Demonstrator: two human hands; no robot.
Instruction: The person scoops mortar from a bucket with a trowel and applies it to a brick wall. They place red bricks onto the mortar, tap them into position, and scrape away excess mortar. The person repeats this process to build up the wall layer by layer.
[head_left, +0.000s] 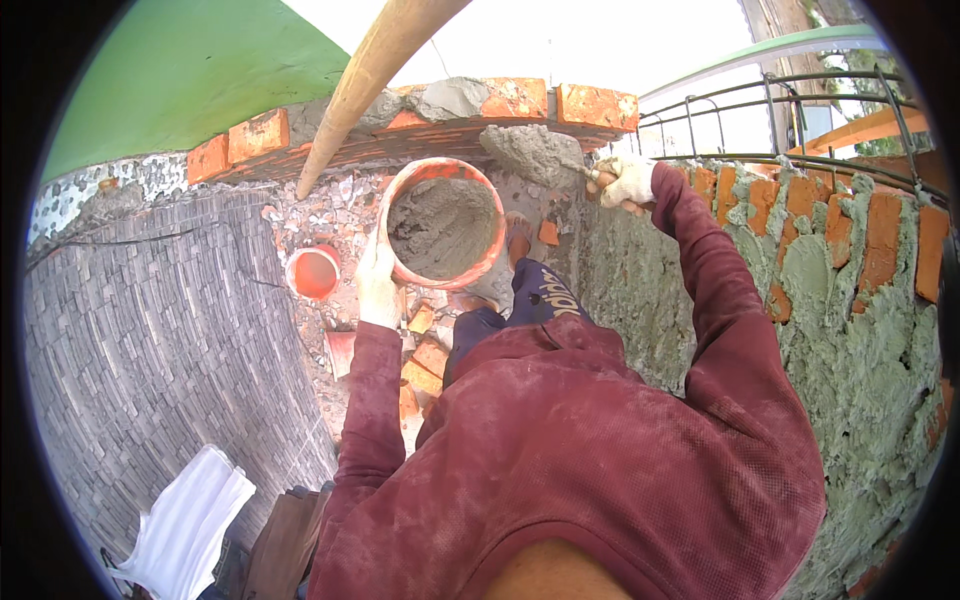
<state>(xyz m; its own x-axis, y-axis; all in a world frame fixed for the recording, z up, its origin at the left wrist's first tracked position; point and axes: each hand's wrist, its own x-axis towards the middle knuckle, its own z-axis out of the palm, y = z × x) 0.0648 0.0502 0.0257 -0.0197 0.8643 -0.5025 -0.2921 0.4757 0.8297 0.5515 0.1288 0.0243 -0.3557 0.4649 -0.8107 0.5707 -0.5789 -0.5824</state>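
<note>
Saw no screens and no signs. Found one likely package at about seven o'clock, near the lower edge: a white sack (185, 520), limp and creased, lying on the grey patterned paving (150, 330), plain white with no coloured marks showing. Could not tell whether full or empty, though looked flattened. Noted one small printed label (553, 293) just above centre, toward twelve o'clock: yellow lettering running slantwise on dark blue trouser cloth (490, 325). Made out nothing else of the kind.
</note>
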